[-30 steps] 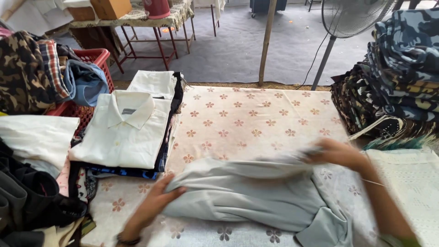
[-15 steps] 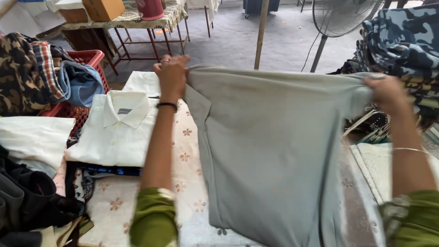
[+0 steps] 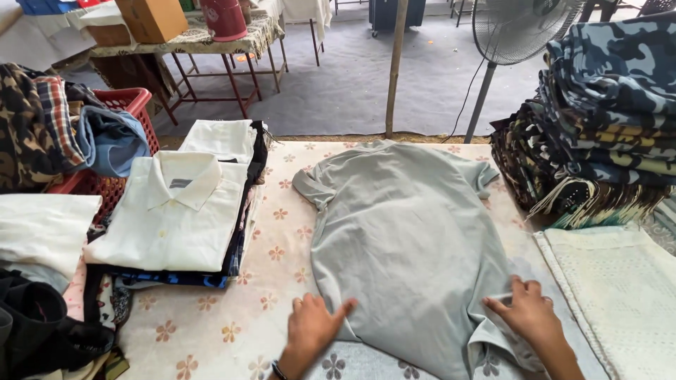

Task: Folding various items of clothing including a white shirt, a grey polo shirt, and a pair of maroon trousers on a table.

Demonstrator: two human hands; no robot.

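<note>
Grey shirt (image 3: 412, 246), lately held up, now flat on table; left hand (image 3: 313, 327) and right hand (image 3: 528, 313) open, fingers pressing its hem.

- T-shirt (image 3: 405, 246) lies flat at the centre of the worktop (image 3: 211, 338), hem toward the near edge.
- Left hand (image 3: 313, 327) rests at the shirt's near left edge; right hand (image 3: 528, 313) rests on its near right corner.
- Stack of folded shirts (image 3: 176, 211) lies left of the T-shirt, apart from it.
- Basket (image 3: 113, 141) with clothes stands behind and left of that stack.
- Pile of folded garments (image 3: 598, 119) sits at the right, behind a folded cloth (image 3: 620, 295).
- Fan (image 3: 521, 28) stands on the floor beyond the worktop.
</note>
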